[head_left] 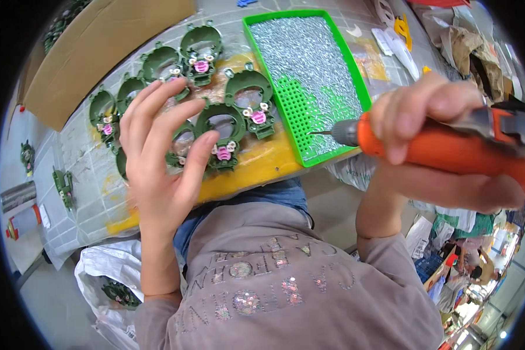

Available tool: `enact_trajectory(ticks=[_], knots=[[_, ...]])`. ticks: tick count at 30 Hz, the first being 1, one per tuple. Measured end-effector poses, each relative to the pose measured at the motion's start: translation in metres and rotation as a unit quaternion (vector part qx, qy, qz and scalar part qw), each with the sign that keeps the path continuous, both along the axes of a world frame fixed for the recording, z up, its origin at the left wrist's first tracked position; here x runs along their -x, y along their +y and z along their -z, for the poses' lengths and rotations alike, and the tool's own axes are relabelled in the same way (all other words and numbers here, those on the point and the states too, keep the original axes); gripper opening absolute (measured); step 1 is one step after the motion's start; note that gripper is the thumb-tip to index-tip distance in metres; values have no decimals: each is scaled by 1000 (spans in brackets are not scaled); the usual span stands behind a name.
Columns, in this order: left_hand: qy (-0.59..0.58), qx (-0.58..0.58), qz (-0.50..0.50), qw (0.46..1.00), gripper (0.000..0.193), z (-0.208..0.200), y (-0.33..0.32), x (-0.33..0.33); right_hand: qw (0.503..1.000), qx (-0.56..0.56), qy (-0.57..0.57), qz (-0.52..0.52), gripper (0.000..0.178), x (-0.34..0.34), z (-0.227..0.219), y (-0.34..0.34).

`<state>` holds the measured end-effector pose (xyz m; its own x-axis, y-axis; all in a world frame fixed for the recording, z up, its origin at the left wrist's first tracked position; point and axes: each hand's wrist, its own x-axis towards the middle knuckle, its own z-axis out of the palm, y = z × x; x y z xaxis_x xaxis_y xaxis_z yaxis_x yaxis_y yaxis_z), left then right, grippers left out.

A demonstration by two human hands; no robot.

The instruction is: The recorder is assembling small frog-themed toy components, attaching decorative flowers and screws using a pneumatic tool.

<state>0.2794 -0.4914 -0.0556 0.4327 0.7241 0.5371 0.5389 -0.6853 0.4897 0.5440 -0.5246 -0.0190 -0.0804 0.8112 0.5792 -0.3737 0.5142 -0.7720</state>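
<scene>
A screwdriver over a tray of screws

The right hand (431,125) is wrapped tight around an orange power screwdriver (443,143), its tip over the green tray (356,76) full of tiny screws. The left hand (160,149) is wide open, holding nothing, above green toy parts (248,99) on the table (84,175).

Toy shells (216,125) on table (93,192), left of screw tray (350,64).
</scene>
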Motion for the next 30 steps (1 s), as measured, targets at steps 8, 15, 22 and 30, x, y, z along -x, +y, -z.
enact_trajectory(ticks=[8, 15, 22, 30], knots=[[125, 7, 85, 988, 37, -12, 83, 13, 983, -156, -86, -52, 98, 13, -39, 53], [218, 97, 161, 958, 60, 23, 120, 2, 986, -42, -56, 154, 91, 74, 7, 107], [208, 121, 154, 958, 44, 25, 126, 1, 973, -2, -162, 166, 84, 92, 10, 116], [159, 89, 143, 973, 35, 31, 124, 0, 975, 6, -160, 155, 82, 95, 17, 121]])
